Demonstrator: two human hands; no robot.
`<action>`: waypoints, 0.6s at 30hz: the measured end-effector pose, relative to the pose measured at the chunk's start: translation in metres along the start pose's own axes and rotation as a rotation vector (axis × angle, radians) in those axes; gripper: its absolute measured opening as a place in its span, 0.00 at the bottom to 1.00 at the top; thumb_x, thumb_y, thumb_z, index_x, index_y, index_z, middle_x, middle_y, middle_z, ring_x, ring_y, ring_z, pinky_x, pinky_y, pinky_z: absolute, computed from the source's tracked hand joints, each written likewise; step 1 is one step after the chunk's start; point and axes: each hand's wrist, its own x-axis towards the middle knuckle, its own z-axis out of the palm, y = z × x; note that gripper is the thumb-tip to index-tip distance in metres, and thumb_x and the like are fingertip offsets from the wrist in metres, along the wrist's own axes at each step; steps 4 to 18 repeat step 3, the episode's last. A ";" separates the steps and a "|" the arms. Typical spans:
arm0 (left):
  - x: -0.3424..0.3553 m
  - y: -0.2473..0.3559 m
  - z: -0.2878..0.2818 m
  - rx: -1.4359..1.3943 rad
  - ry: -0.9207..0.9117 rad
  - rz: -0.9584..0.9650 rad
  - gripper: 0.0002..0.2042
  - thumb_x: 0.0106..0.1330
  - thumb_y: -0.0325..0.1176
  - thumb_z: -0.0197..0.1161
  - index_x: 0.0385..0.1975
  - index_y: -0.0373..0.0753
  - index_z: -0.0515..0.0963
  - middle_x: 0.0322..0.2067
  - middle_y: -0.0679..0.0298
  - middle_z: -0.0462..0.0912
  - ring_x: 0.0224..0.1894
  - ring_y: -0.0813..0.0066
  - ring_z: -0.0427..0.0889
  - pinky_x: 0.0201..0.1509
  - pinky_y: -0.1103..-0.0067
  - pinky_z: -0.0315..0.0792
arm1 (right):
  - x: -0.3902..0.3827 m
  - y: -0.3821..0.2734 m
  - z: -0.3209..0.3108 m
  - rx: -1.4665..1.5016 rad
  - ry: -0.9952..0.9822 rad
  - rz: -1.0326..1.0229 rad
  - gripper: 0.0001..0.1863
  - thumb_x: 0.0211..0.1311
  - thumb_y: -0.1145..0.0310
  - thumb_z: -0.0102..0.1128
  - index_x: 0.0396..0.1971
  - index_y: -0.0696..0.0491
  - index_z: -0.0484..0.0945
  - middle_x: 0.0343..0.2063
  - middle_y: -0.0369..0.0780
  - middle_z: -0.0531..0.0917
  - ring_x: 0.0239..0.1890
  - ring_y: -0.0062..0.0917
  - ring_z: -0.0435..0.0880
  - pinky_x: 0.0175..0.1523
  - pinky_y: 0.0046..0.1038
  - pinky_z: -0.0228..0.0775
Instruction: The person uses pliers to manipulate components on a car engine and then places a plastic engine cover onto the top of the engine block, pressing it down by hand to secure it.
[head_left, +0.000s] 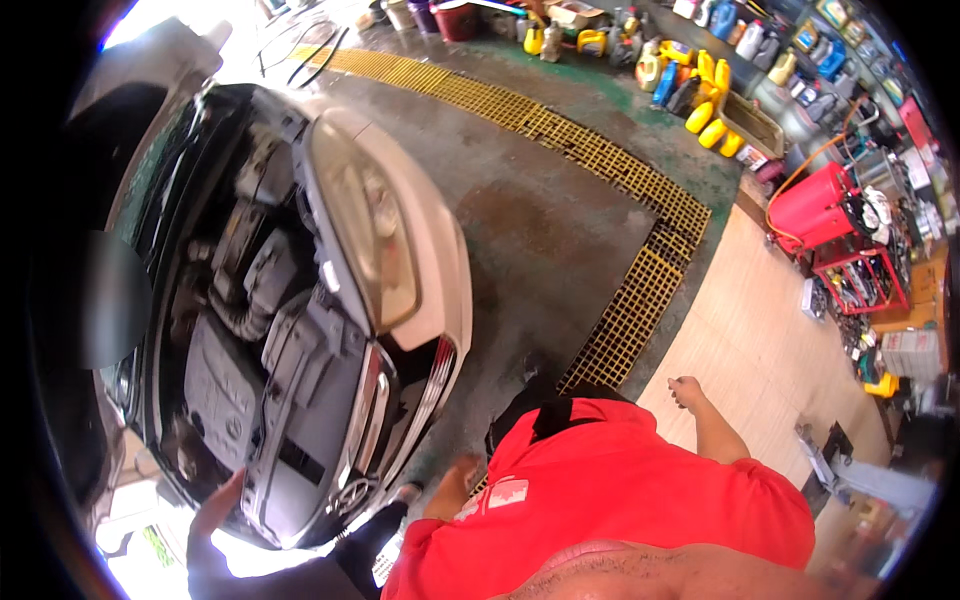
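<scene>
My right hand (686, 392) hangs out to the right above the pale wood-look floor strip. Its fingers are curled closed, and what they hold, if anything, is too small to make out. Close to my side, my left hand (462, 474) is down near the front of a light-coloured car (440, 235); its fingers are blurred and partly hidden. The hood is raised, showing the grey engine cover (222, 380) and the headlight (375, 230). Another person's hand (222, 500) touches the front edge of the engine bay.
Yellow floor grating (625, 330) runs ahead and bends to the right. Bottles and yellow jugs (712, 130) line the far right wall beside a tray (752, 125). A red tank (815, 205) and a red tool cart (865, 280) stand at right. A metal lift arm (870, 475) lies nearer.
</scene>
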 end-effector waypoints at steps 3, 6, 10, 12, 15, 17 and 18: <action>0.071 0.112 -0.012 0.046 -0.014 0.143 0.29 0.63 0.48 0.56 0.58 0.33 0.70 0.55 0.45 0.75 0.58 0.50 0.73 0.59 0.63 0.69 | 0.012 -0.011 -0.035 0.102 0.066 0.018 0.20 0.64 0.54 0.54 0.32 0.58 0.78 0.22 0.39 0.77 0.19 0.24 0.74 0.23 0.28 0.69; 0.071 0.112 -0.012 0.046 -0.014 0.143 0.29 0.63 0.48 0.56 0.58 0.33 0.70 0.55 0.45 0.75 0.58 0.50 0.73 0.59 0.63 0.69 | 0.012 -0.011 -0.035 0.102 0.066 0.018 0.20 0.64 0.54 0.54 0.32 0.58 0.78 0.22 0.39 0.77 0.19 0.24 0.74 0.23 0.28 0.69; 0.071 0.112 -0.012 0.046 -0.014 0.143 0.29 0.63 0.48 0.56 0.58 0.33 0.70 0.55 0.45 0.75 0.58 0.50 0.73 0.59 0.63 0.69 | 0.012 -0.011 -0.035 0.102 0.066 0.018 0.20 0.64 0.54 0.54 0.32 0.58 0.78 0.22 0.39 0.77 0.19 0.24 0.74 0.23 0.28 0.69; 0.071 0.112 -0.012 0.046 -0.014 0.143 0.29 0.63 0.48 0.56 0.58 0.33 0.70 0.55 0.45 0.75 0.58 0.50 0.73 0.59 0.63 0.69 | 0.012 -0.011 -0.035 0.102 0.066 0.018 0.20 0.64 0.54 0.54 0.32 0.58 0.78 0.22 0.39 0.77 0.19 0.24 0.74 0.23 0.28 0.69; 0.071 0.112 -0.012 0.046 -0.014 0.143 0.29 0.63 0.48 0.56 0.58 0.33 0.70 0.55 0.45 0.75 0.58 0.50 0.73 0.59 0.63 0.69 | 0.012 -0.011 -0.035 0.102 0.066 0.018 0.20 0.64 0.54 0.54 0.32 0.58 0.78 0.22 0.39 0.77 0.19 0.24 0.74 0.23 0.28 0.69; 0.071 0.112 -0.012 0.046 -0.014 0.143 0.29 0.63 0.48 0.56 0.58 0.33 0.70 0.55 0.45 0.75 0.58 0.50 0.73 0.59 0.63 0.69 | 0.012 -0.011 -0.035 0.102 0.066 0.018 0.20 0.64 0.54 0.54 0.32 0.58 0.78 0.22 0.39 0.77 0.19 0.24 0.74 0.23 0.28 0.69; 0.071 0.112 -0.012 0.046 -0.014 0.143 0.29 0.63 0.48 0.56 0.58 0.33 0.70 0.55 0.45 0.75 0.58 0.50 0.73 0.59 0.63 0.69 | 0.012 -0.011 -0.035 0.102 0.066 0.018 0.20 0.64 0.54 0.54 0.32 0.58 0.78 0.22 0.39 0.77 0.19 0.24 0.74 0.23 0.28 0.69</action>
